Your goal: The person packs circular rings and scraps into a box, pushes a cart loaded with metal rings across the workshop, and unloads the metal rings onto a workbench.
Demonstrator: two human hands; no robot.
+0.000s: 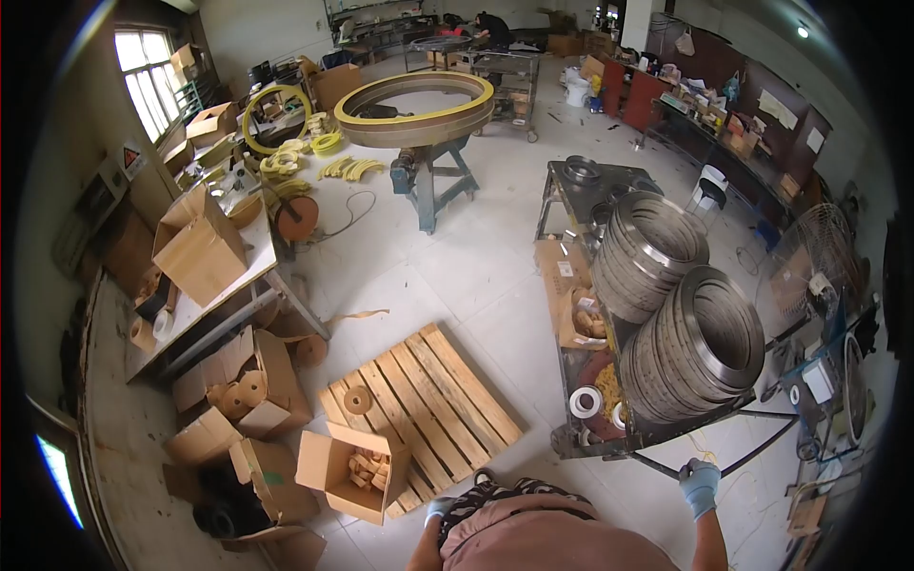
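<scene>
My right hand [701, 486], in a light blue glove, is closed round the dark metal handle [657, 463] of a cart. On the cart [624, 440] stand two tall stacks of metal rings, a nearer stack [666, 366] and a farther stack [633, 262]. White rolls [585, 402] sit on the lower shelf. My left hand [439, 510], also gloved, hangs beside my thigh near a wooden pallet [457, 395]; its fingers are mostly hidden. Next to it, an open cardboard box [328, 466] with brown pieces overlaps the pallet's edge.
A brown roll [357, 400] lies on the pallet. Cardboard boxes [252, 381] and a table [228, 305] line the left side. Ahead, a large yellow-edged ring [414, 124] rests on a blue stand [438, 186]. A fan [814, 271] stands at right. Another person [492, 30] bends over far back.
</scene>
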